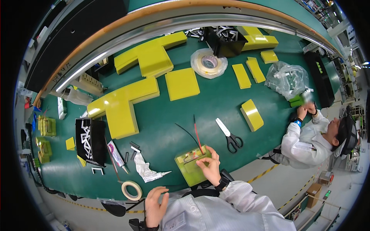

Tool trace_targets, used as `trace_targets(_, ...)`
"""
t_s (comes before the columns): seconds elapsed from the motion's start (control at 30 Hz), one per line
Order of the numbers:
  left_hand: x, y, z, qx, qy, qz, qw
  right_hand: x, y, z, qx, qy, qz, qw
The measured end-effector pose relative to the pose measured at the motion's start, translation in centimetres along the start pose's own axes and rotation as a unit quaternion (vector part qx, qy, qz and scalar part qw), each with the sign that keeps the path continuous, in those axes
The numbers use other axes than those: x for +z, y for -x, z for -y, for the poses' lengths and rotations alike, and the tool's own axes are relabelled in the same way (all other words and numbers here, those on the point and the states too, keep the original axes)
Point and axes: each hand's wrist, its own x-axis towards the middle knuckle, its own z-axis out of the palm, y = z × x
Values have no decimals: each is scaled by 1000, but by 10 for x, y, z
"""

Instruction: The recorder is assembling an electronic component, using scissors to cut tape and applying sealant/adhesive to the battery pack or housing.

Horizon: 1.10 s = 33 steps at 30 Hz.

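Note:
A yellow-green rectangular board (189, 168) with a small part on top lies at the near edge of the green table (216, 104). A red wire and a black wire (194, 134) rise from it toward the far side. My right hand (210, 166) rests on the board, fingers pinching at its top right corner where the wires join. My left hand (154, 206) hangs below the table edge, fingers loosely spread, holding nothing, close to a roll of tape (131, 190).
Scissors (230, 136) lie right of the board. Left are a crumpled tube (148, 172), a second tube (115, 153) and a black bin (90, 140). Yellow blocks (127, 102), a large tape roll (208, 62) sit farther back. Another person (308, 142) works at right.

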Motion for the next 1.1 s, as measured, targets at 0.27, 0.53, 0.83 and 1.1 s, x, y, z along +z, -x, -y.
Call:
trace_targets(0.27, 16, 0, 4, 6, 24, 28, 999, 3, 5, 4, -20, 60, -19, 998)
trace_targets(0.53, 13, 4, 10, 14, 27, 27, 999, 7, 10, -2, -27, 28, -29, 999)
trace_targets(0.83, 12, 9, 12, 3, 47, 28, 999, 10, 11, -1, -42, 24, -51, 998)
trace_targets(1.1, 10, 12, 11, -10, 63, 30, 997, 11, 12, -2, -53, 34, -61, 996)
